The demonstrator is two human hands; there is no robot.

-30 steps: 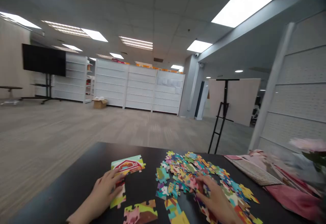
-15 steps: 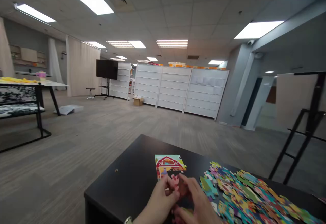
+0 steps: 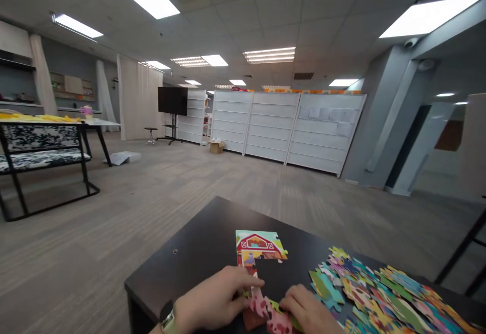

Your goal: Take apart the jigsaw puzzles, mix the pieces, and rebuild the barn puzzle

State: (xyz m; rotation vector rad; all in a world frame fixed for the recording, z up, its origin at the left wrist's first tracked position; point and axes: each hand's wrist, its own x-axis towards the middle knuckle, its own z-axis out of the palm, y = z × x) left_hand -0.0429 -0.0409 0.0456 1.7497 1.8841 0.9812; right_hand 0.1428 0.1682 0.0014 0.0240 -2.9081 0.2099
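Approx. fwd-back long axis, puzzle (image 3: 248,260), barn end (image 3: 261,243) far, L hand (image 3: 215,297), R hand (image 3: 311,309), grip unclear

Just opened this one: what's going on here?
A person's left hand and right hand are at some pink puzzle pieces on a black table. Just beyond lies a partly assembled barn section; the left hand hides whether the pink pieces join it. A loose pile lies to the right.
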